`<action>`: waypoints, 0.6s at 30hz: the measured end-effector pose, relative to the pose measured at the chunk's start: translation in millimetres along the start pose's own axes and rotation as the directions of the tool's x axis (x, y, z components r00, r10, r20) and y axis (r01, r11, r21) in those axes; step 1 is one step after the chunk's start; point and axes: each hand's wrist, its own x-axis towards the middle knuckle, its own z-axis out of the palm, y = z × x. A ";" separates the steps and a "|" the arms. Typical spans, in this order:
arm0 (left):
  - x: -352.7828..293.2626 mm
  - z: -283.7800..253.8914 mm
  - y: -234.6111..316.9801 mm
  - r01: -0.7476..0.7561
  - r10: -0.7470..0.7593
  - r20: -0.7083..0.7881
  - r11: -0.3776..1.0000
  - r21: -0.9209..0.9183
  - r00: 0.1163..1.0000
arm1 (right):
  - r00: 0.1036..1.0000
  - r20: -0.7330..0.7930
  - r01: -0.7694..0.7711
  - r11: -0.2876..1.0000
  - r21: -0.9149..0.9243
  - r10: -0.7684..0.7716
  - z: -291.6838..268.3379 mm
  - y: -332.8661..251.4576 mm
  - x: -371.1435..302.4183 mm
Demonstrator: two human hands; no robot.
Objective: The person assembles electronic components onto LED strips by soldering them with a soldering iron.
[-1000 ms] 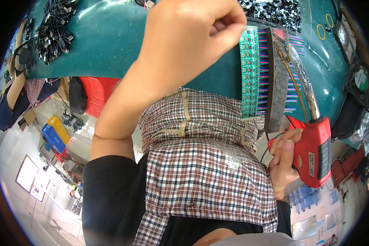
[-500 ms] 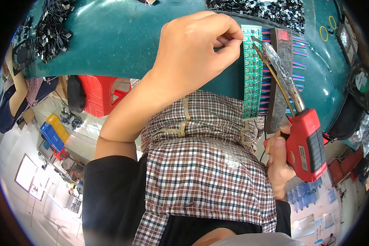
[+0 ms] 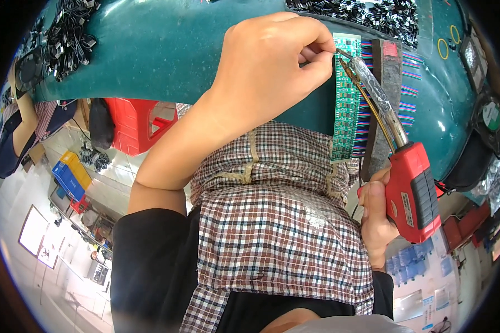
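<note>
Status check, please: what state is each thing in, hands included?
Left hand: thumb and forefinger pinched; anything between them unclear.
Right hand: closed around the soldering gun.
Soldering gun: held, tip at the circuit board's far end, contact unclear.
Circuit board: wired along its right side.
Grey bar: lying across the wires.
Black cables: heaped.
Yellow bands: loose, unstretched.

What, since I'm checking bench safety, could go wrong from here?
The soldering iron has its tip close to the left hand; if hot, a slip might burn the fingertips.
The tip is also over the circuit board, so a jolt of the right hand could damage small parts.
The iron's shaft crosses above the coloured wires and might scorch their covering.
</note>
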 end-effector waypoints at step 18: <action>1.5 5.8 -6.1 -0.083 0.084 -0.122 0.996 0.011 0.989 | 1.000 0.012 0.006 0.994 -0.114 -0.005 -4.7 2.9 -4.0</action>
